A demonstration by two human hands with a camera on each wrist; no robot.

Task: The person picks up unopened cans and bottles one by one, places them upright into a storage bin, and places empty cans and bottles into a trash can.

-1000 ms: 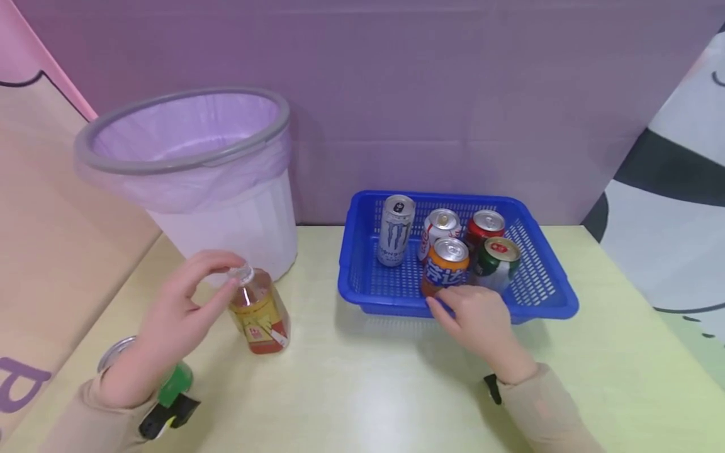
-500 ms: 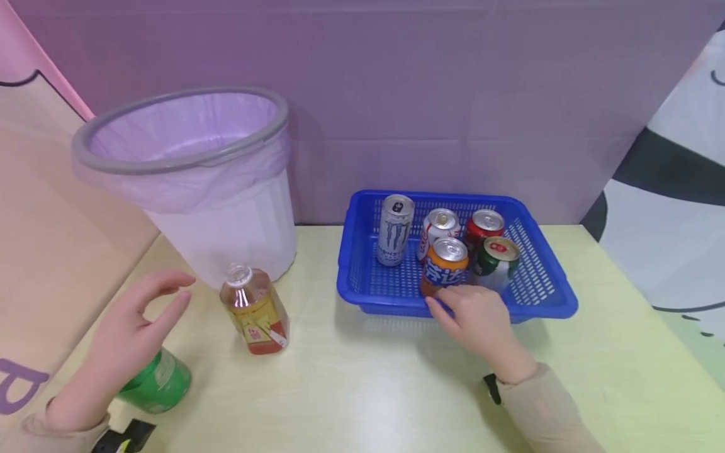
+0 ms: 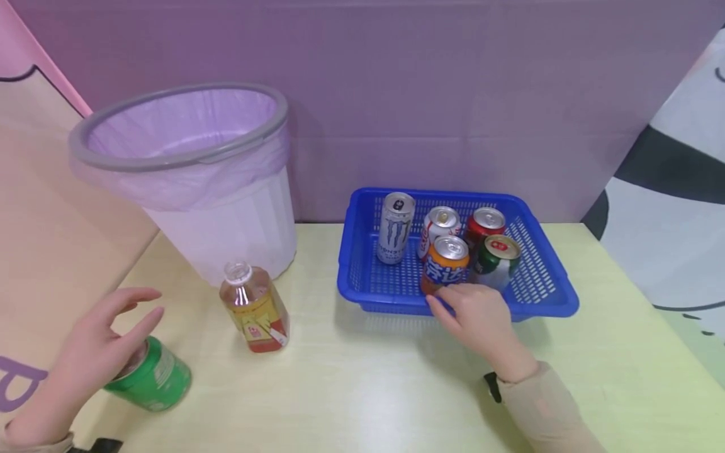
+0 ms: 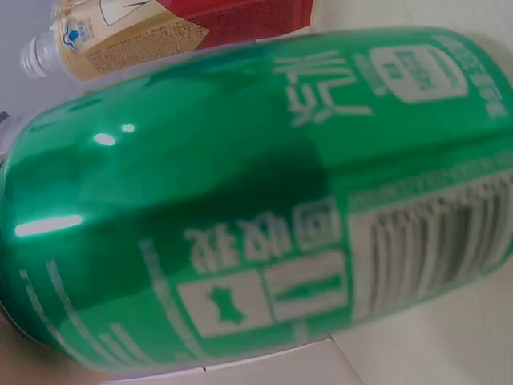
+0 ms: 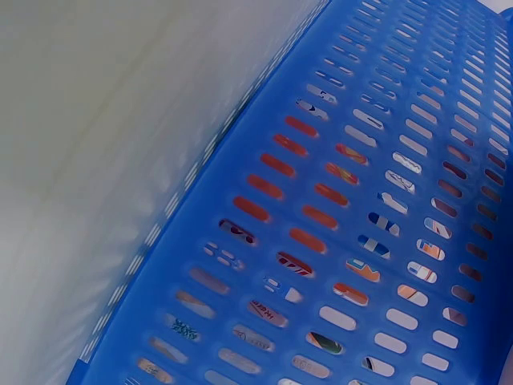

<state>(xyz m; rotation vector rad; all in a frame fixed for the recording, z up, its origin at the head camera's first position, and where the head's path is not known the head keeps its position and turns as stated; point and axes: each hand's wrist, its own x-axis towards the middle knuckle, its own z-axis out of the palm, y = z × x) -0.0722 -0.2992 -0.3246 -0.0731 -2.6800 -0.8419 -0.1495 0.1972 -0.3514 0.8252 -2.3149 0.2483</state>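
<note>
My left hand hovers at the top of a green soda can, thumb and fingers spread apart. In the left wrist view the can fills most of the picture, and a bit of hand shows at its top end. Right of it stands a plastic bottle of amber drink with a yellow and red label. My right hand holds the front rim of a blue plastic basket; its fingertips are hidden behind the rim. The right wrist view shows the slotted basket wall up close.
Inside the basket stand a tall Monster can, an orange can, a white can, a red can and a green-gold can. A lined white bin stands behind the bottle. A purple backdrop rises behind.
My left hand has left the bottle's neck and moved left and toward me, over to the green can. The bottle tilts slightly less toward it. My right hand stays at the basket rim.
</note>
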